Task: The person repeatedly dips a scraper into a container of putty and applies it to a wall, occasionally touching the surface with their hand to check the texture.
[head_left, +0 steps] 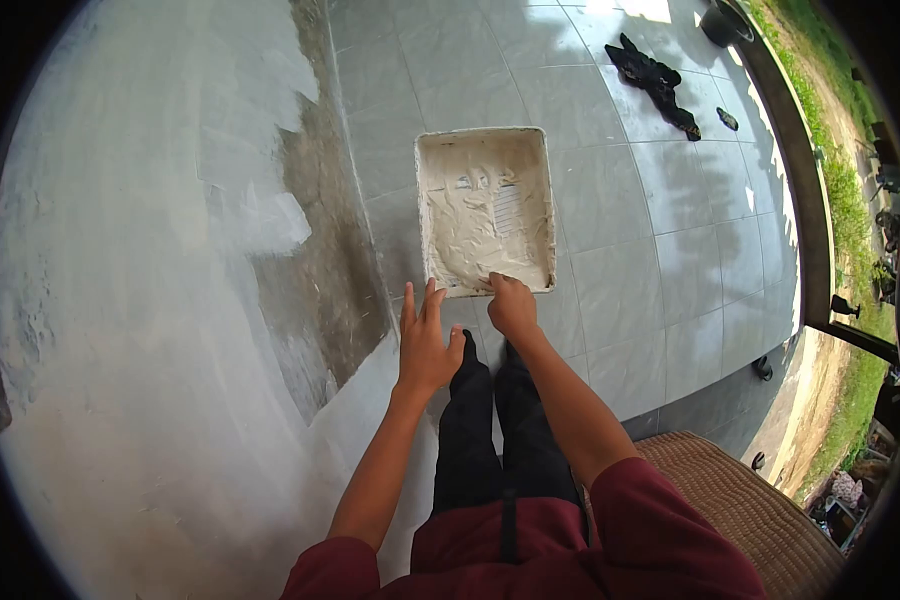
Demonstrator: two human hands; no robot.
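- The tray (552, 215) sits on the tiled floor (610, 290), close to the floor's edge along the wall (150, 300). Its near rim is just beyond the person's feet.
- The left hand (430, 355) is open, fingers spread and gripping nothing, near the tray's near-left corner. It offers the tray no firm hold, so a hard push from the other side could make it skid.
- The right hand (512, 305) has its fingers curled at the near rim, right of the middle. How tightly they are closed, and whether they pinch a tool, the rim or nothing, cannot be told.
- A sharp pull at that rim could tip the tray or drag it against the feet, since the load would come on one side only.
- The pale paste (455, 225) lies in uneven ridges, thin over the ribbed patch right of the middle. A quick scrape there could catch on the ribs and flick paste over the rim.
- Fingers working so low at the rim could get smeared, then mark the floor or the dark trousers (465, 440).
- A step forward could land a foot on the near rim, as the legs stand so near it.
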